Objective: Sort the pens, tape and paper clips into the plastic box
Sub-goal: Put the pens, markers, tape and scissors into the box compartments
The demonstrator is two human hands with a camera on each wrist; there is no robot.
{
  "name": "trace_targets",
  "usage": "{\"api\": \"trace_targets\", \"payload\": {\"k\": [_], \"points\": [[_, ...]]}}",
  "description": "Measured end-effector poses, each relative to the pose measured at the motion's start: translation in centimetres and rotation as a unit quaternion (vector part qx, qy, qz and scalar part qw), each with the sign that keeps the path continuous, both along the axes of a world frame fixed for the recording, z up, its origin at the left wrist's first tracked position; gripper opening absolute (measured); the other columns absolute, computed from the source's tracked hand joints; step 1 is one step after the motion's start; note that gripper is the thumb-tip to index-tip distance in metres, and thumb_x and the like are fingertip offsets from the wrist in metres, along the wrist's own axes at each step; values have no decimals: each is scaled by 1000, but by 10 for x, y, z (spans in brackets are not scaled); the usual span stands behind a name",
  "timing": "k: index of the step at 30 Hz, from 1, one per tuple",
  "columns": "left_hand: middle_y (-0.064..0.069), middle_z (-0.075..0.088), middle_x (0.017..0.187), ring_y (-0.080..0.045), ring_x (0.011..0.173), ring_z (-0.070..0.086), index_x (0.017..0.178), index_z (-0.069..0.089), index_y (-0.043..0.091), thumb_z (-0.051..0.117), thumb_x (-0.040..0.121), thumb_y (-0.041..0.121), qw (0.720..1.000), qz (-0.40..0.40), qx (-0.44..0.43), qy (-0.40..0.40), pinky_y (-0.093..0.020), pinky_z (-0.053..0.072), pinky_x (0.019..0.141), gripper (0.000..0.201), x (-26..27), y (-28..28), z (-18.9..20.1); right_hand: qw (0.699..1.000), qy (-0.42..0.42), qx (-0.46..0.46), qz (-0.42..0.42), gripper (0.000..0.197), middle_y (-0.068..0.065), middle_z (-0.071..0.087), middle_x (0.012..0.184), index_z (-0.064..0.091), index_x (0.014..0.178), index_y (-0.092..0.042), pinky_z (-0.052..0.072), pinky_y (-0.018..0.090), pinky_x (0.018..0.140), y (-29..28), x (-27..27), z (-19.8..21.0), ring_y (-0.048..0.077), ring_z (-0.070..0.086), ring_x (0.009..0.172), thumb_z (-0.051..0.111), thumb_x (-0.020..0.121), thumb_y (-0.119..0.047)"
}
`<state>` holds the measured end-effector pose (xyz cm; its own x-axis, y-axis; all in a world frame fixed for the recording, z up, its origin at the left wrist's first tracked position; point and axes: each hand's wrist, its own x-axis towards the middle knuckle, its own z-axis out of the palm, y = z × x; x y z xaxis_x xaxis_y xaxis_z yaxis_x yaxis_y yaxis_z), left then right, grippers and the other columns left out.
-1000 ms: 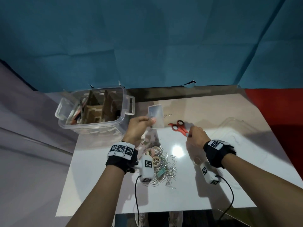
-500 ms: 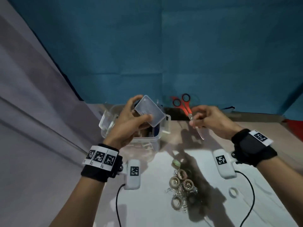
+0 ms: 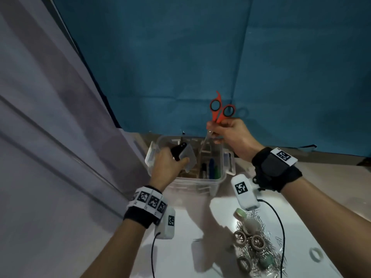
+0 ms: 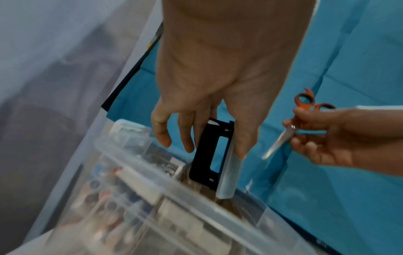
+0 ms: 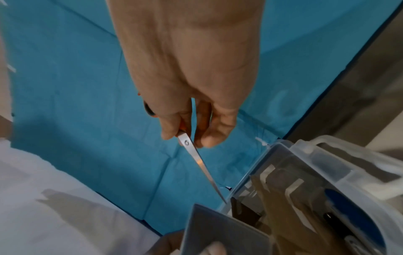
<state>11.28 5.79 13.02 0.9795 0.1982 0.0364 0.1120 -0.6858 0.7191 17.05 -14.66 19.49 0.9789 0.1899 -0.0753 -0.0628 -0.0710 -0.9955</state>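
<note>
The clear plastic box stands at the table's far left, with pens upright in its right compartment. My left hand is over the box's left part and pinches a small clear case together with a flat black piece. The case's lower end is inside the box rim. My right hand grips orange-handled scissors by the pivot, handles up. Their closed blades point down at the box's far edge. Tape rolls and paper clips lie heaped on the table.
A green tape roll sits at the heap's near edge and a pale tape ring lies alone at the right. A blue cloth backdrop hangs behind the table, and a grey curtain is on the left.
My right hand has lifted the scissors off the table and carried them over the box, handles up. My left hand has brought the clear case down into the box's left part.
</note>
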Motion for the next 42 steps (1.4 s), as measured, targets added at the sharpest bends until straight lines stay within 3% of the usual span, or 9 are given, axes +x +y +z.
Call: {"api": "trace_targets", "payload": {"k": [6, 11, 17, 21, 25, 29, 35, 39, 42], "points": [[1, 70, 103, -27, 100, 65, 111, 65, 27, 66, 69, 57, 998, 20, 65, 4, -46, 55, 80, 51, -1, -11, -40, 998, -35, -22, -46, 20, 0, 65, 63, 71, 86, 1, 48, 25, 55, 7, 4, -7, 14, 57, 58, 77, 85, -19], [-8, 42, 145, -37, 132, 32, 134, 56, 27, 73, 75, 39, 986, 29, 142, 79, -65, 33, 105, 63, 3, -18, -47, 1000, -9, -17, -16, 18, 9, 74, 79, 72, 92, 0, 57, 28, 63, 17, 3, -18, 18, 67, 66, 80, 80, -12], [-7, 40, 146, -37, 131, 32, 132, 58, 30, 70, 80, 35, 985, 14, 143, 94, -60, 32, 104, 54, 2, -2, -42, 997, 25, -46, 63, 23, 21, 74, 91, 69, 99, 7, 62, 36, 74, 22, 2, -30, 27, 70, 75, 77, 79, 2], [-7, 62, 122, -37, 116, 53, 110, 70, 25, 61, 77, 18, 997, 26, 67, 34, -53, 50, 94, 35, -4, 22, -40, 984, 31, -111, 137, 22, 20, 73, 86, 70, 97, 7, 60, 30, 70, 26, 8, -41, 23, 71, 73, 78, 78, 3], [-9, 69, 111, -26, 99, 63, 103, 75, 11, 60, 80, 9, 998, 16, 50, -30, -29, 51, 84, 28, -8, 28, -36, 937, -11, -281, 206, 15, 4, 76, 83, 76, 86, -13, 53, 23, 62, 40, 16, -51, 11, 67, 70, 84, 74, -13], [-7, 70, 109, -11, 83, 60, 107, 75, 5, 61, 86, 5, 998, 9, 30, -60, 2, 35, 65, 25, -12, 28, -28, 906, -40, -353, 231, 16, 0, 75, 90, 77, 92, -12, 54, 27, 75, 52, 21, -54, 13, 67, 81, 83, 77, -16], [-3, 73, 101, -19, 88, 68, 103, 74, 8, 60, 87, 10, 998, 4, 22, -65, -29, 53, 79, 22, -17, 21, -26, 886, -74, -394, 232, 15, -5, 73, 90, 75, 97, -16, 46, 18, 63, 53, 24, -45, 6, 65, 77, 78, 82, -21], [5, 70, 85, -6, 70, 59, 101, 73, 10, 62, 89, 8, 998, -7, 16, -62, -8, 45, 68, 16, -19, 6, -23, 870, -91, -425, 233, 15, -6, 70, 90, 73, 99, -16, 46, 18, 63, 47, 22, -47, 9, 64, 77, 75, 85, -22], [2, 74, 97, -10, 82, 63, 106, 74, 9, 62, 89, 7, 998, -12, 8, -61, -20, 50, 78, 21, -17, -3, -22, 828, -116, -483, 261, 20, 6, 67, 105, 69, 110, -10, 53, 34, 81, 57, 13, -58, 24, 64, 97, 65, 90, -12]]}}
